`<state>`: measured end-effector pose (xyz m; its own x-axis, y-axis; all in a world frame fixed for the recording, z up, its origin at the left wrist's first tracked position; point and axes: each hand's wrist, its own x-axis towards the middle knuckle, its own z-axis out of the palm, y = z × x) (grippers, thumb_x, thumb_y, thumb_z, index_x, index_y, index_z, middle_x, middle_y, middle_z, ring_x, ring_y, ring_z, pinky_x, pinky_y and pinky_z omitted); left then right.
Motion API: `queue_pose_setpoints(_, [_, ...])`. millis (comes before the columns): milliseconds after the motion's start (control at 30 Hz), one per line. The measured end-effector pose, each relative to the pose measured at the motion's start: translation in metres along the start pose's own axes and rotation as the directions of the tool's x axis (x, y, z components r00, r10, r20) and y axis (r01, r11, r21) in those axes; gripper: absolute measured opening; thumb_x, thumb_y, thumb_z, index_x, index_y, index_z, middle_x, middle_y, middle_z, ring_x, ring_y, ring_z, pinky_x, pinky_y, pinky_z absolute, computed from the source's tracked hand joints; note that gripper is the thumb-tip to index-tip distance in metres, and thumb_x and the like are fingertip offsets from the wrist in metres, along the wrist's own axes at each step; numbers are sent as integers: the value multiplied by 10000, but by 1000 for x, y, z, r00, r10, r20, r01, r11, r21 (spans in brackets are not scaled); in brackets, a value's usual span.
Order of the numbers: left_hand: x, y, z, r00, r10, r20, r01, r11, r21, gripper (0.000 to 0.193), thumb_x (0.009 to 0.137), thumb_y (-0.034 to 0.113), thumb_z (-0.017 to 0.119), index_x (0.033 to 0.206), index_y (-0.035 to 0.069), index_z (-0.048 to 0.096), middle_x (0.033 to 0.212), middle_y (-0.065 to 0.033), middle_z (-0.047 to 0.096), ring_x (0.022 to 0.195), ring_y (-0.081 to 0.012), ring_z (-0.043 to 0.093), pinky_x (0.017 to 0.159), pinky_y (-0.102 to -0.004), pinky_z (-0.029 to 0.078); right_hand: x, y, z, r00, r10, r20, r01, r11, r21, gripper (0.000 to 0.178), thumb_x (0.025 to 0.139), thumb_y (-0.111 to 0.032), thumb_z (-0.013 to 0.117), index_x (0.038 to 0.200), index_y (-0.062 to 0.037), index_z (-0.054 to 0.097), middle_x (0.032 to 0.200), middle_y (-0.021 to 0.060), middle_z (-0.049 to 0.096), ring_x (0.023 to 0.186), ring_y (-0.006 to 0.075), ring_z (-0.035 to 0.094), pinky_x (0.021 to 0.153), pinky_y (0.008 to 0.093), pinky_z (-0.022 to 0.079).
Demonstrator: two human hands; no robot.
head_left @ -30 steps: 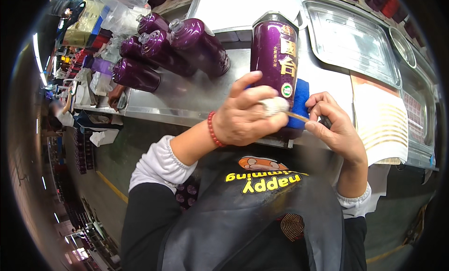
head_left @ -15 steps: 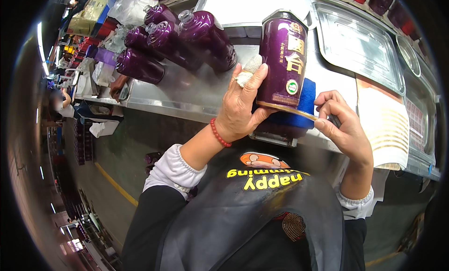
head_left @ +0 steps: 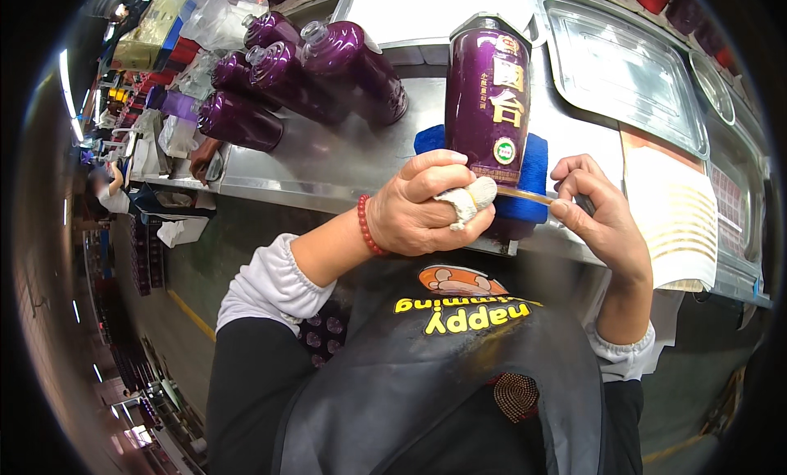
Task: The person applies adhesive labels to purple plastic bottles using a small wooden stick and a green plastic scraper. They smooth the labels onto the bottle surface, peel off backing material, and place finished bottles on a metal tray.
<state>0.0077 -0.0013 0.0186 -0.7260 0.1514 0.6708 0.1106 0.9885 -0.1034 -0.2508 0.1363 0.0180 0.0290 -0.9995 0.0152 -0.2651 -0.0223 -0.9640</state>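
A glossy purple bottle [head_left: 485, 98] with gold characters and a round green-and-white mark lies with its base toward me on a blue cloth pad [head_left: 534, 159]. My left hand [head_left: 426, 200] is curled against the bottle's base, one finger wrapped in whitish material; the thumb side is partly hidden. From beside that finger a narrow gold strip [head_left: 525, 196] runs right, along the base. Its free end is pinched between the thumb and fingers of my right hand [head_left: 602, 217]. Something small and dark shows within the right hand, too unclear to name.
Several purple bottles [head_left: 348, 69] lean at the back left of the metal table [head_left: 287, 176]. Clear lidded trays [head_left: 627, 73] stand at the back right. A white sheet with gold strips [head_left: 676, 217] lies right of my right hand. Another person's hand [head_left: 205, 159] is far left.
My left hand has shifted from the bottle's left side down to its base, fingers now curled. The bottle has moved slightly left and up. My right hand still holds the strip.
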Motion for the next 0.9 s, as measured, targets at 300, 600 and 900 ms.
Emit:
queue_pose_setpoints(300, [2, -1, 23, 938, -336, -82, 316, 929, -190, 502, 793, 88, 789, 1258, 112, 601, 1271, -154, 602, 1194, -359, 601, 1101, -546, 415, 4, 2, 6, 999, -42, 3, 42, 999, 6, 258, 934, -233, 710, 856, -38, 559, 1112, 95, 518, 1051, 187, 486, 927, 298, 395])
queue_pose_setpoints(600, [-16, 6, 2, 994, -104, -38, 102, 993, -63, 245, 755, 101, 715, 995, 126, 671, 1158, -67, 667, 1135, -257, 538, 982, -451, 500, 4, 8, 5, 999, -46, -12, 45, 999, -30, 267, 934, -243, 711, 852, -39, 560, 1115, 94, 515, 1075, 191, 471, 937, 306, 384])
queue_pose_setpoints(900, [-1, -6, 6, 996, 83, -27, -82, 995, 57, 207, 642, 116, 731, 831, 193, 697, 1168, 14, 661, 1085, -214, 526, 868, -373, 472, 1, 2, 2, 998, -50, -26, 48, 998, -42, 232, 936, -207, 698, 851, -39, 563, 1124, 87, 512, 1063, 182, 479, 927, 297, 392])
